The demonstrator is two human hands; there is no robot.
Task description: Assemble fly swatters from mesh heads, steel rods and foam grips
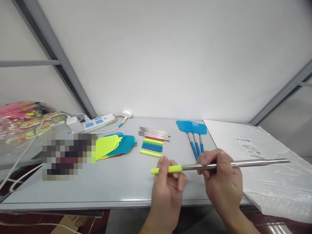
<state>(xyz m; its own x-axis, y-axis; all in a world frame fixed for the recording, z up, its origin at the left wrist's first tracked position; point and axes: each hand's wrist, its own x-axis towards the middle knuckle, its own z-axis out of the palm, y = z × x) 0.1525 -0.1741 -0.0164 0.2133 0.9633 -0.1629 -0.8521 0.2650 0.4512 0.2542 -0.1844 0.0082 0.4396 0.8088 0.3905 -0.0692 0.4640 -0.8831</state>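
Note:
My left hand (168, 188) is closed around a yellow-green grip sleeve (175, 168). This sleeve meets the left end of a shiny metal rod (253, 163), and my right hand (223, 182) is wrapped round the rod's middle. The rod lies almost level above the table's front half, its narrower tip pointing right. How deep the rod sits in the sleeve is hidden. Behind my hands lie several loose sleeves (152, 147) in red, yellow-green and blue, with one yellow-green sleeve (150, 153) apart in front. Several metal rods (154, 132) lie beyond them.
Blue fly swatters (194, 136) with blue grips lie behind my right hand. Yellow-green swatter heads (106, 146) and blue swatter heads (124, 145) are piled to the left. A power strip (97, 123) with cables stands at the back left. White wrapping (275, 175) covers the right side.

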